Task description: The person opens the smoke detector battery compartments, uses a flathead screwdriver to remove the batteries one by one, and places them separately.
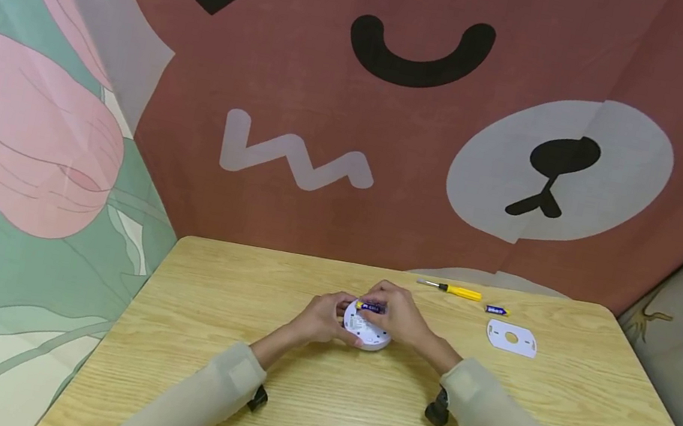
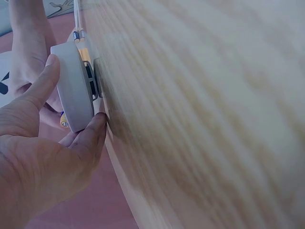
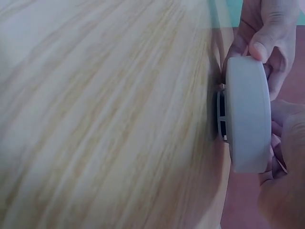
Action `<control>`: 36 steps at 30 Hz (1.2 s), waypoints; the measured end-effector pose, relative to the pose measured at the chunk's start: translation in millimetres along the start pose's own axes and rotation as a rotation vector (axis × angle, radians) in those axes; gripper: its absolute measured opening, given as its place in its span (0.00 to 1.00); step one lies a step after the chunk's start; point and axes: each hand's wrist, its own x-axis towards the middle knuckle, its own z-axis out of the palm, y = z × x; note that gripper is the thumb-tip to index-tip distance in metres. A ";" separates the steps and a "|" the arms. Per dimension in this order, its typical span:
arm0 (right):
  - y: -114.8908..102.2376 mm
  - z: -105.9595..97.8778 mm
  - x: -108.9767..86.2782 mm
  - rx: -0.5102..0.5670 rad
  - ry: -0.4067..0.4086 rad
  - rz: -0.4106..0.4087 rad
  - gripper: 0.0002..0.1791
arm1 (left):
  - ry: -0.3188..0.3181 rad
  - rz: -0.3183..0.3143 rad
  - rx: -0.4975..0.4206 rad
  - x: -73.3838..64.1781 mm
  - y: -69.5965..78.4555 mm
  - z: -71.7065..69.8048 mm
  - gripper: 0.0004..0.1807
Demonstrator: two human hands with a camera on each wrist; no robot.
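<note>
A white round smoke detector (image 1: 370,332) is held back-side up just over the table, its black-slotted vent side facing down. My left hand (image 1: 320,318) grips its rim from the left, thumb on the near edge and fingers at the far side. With my right hand (image 1: 400,316) I pinch a purple-and-yellow battery (image 1: 370,307) at the far part of the detector's back. In the left wrist view, one end of the battery (image 2: 64,120) shows beside the detector's housing (image 2: 74,88). The right wrist view shows the detector's side wall (image 3: 249,114), which hides part of my right fingers.
On the wooden table (image 1: 204,371), a screwdriver (image 1: 461,292) with a yellow handle lies near the back edge. To its right is another purple-and-yellow battery (image 1: 496,310). A white mounting plate (image 1: 523,342) with a round centre hole lies nearby. A printed cloth (image 1: 285,218) hangs behind the table.
</note>
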 end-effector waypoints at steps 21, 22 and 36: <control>6.4 7.4 -1.6 -0.047 0.087 -0.173 0.08 | -0.011 -0.004 0.012 0.0 0.1 -1.3 0.43; 7.0 7.6 -2.2 -0.039 0.094 -0.176 0.08 | -0.011 -0.005 0.014 -0.3 0.4 -1.0 0.43; 11.2 -1.3 -4.7 0.077 0.131 -0.088 0.09 | -0.005 -0.007 0.004 -1.1 2.8 -0.6 0.43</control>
